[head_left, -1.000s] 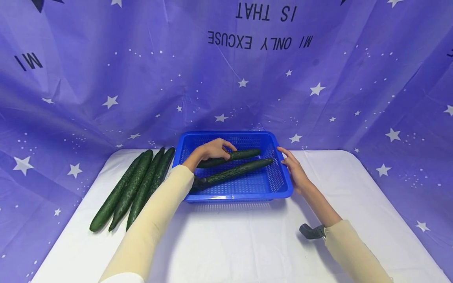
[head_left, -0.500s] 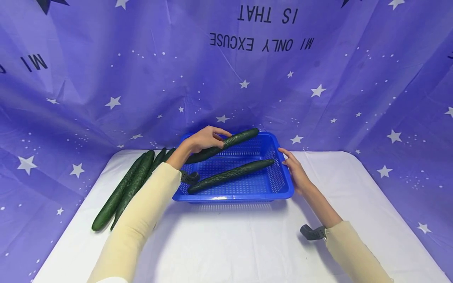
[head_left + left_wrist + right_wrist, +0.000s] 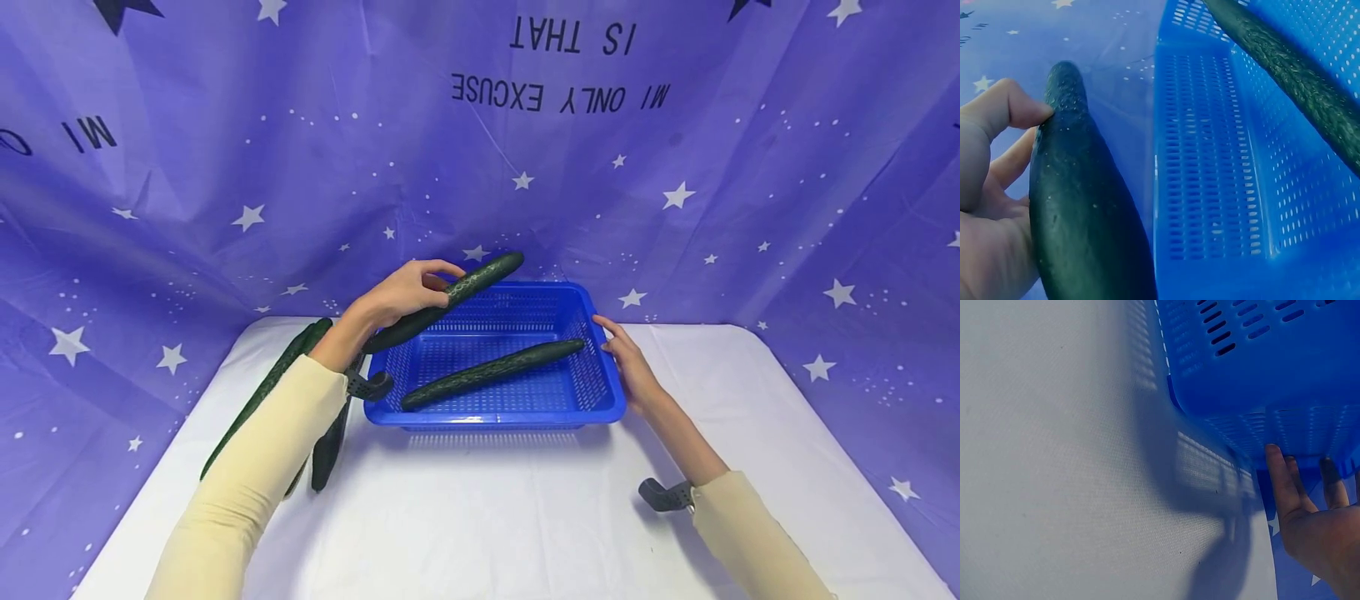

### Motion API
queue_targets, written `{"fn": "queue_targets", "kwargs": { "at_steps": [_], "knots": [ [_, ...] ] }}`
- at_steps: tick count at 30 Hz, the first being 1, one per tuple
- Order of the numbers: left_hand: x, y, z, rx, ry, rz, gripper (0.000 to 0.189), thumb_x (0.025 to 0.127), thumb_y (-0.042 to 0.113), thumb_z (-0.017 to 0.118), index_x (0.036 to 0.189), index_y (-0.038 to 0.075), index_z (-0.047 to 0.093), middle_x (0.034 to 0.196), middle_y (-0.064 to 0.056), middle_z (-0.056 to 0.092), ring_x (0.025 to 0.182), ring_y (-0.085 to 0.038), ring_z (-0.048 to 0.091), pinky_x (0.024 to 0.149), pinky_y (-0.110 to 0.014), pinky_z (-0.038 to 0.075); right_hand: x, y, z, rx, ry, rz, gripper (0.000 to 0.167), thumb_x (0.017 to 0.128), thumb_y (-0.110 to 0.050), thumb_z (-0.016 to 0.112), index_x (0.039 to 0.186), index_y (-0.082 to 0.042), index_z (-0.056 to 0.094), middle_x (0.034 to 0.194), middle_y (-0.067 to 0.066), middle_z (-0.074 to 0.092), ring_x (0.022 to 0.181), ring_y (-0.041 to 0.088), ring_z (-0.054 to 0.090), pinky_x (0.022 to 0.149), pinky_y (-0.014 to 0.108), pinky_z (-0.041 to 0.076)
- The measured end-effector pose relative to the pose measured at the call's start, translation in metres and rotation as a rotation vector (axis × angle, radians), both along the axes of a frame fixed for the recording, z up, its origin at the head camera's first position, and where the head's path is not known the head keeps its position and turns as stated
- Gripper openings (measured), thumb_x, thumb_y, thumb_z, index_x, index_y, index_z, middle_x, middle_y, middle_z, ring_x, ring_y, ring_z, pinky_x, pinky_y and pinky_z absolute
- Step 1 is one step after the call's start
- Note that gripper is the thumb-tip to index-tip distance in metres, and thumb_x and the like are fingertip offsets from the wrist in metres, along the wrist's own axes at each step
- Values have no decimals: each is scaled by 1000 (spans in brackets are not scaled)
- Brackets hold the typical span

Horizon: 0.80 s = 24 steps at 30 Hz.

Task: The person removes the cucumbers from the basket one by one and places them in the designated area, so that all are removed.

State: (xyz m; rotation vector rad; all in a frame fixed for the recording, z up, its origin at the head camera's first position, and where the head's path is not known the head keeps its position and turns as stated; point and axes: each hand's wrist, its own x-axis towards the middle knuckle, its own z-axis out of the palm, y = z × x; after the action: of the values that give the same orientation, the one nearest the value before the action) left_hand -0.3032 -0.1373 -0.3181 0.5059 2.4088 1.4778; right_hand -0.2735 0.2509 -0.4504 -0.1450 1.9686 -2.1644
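Note:
In the head view my left hand (image 3: 405, 293) holds a long dark green cucumber (image 3: 480, 279) by its middle, tilted up to the right over the left back part of the blue basket (image 3: 495, 418). The left wrist view shows thumb and fingers against the side of this cucumber (image 3: 1085, 206), beside the basket wall. Another cucumber (image 3: 491, 375) lies slanted on the basket floor. At the basket's right rim, my right hand (image 3: 628, 362) touches the side with fairly straight fingers; the right wrist view has its fingers (image 3: 1282, 481) against the outer wall.
More cucumbers (image 3: 258, 400) lie on the white tablecloth (image 3: 465, 517) left of the basket, partly hidden by the left sleeve (image 3: 247, 475). A purple star-printed curtain (image 3: 420, 167) hangs close behind the basket. Dark curved pieces (image 3: 663, 496) stick out at both wrists.
My left hand has lifted the cucumber up from the basket floor and carried it leftward, toward the basket's left side. The right hand has stayed at the right rim.

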Motion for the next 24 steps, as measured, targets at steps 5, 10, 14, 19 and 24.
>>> {"fn": "queue_targets", "kwargs": {
  "at_steps": [5, 10, 14, 19, 24],
  "knots": [
    [14, -16, 5, 38, 9, 55, 54, 89, -2, 64, 140, 14, 58, 140, -15, 51, 127, -30, 47, 87, -42, 50, 0, 0, -1, -1, -4, 6, 61, 98, -11, 33, 157, -22, 29, 140, 20, 41, 101, 27, 62, 76, 37, 56],
    [30, -36, 9, 68, 1, 107, 58, 90, -3, 64, 145, 10, 53, 148, -17, 45, 137, -30, 40, 101, -48, 44, 0, 1, 1, 5, -8, 6, 60, 98, -11, 33, 157, -23, 29, 139, 18, 41, 104, 30, 60, 78, 38, 56],
    [40, -53, 7, 88, -22, 150, 59, 91, -3, 64, 147, 9, 50, 150, -18, 42, 139, -32, 37, 108, -50, 37, 1, 1, 2, 13, -7, -2, 60, 98, -12, 33, 157, -23, 29, 139, 17, 41, 104, 29, 60, 78, 38, 56],
    [52, -78, 0, 86, -45, 210, 60, 92, -1, 65, 149, 10, 48, 148, -20, 42, 139, -35, 35, 110, -52, 32, 1, 1, 1, -2, -7, 4, 61, 98, -11, 33, 157, -22, 29, 139, 16, 41, 102, 27, 61, 77, 36, 56],
    [64, -108, -9, 60, -42, 273, 62, 92, 1, 64, 151, 9, 45, 149, -21, 40, 138, -37, 35, 101, -48, 42, 1, 0, 1, 1, 6, 8, 60, 98, -10, 33, 157, -21, 29, 139, 16, 42, 105, 31, 60, 77, 36, 56]
  ]
}}
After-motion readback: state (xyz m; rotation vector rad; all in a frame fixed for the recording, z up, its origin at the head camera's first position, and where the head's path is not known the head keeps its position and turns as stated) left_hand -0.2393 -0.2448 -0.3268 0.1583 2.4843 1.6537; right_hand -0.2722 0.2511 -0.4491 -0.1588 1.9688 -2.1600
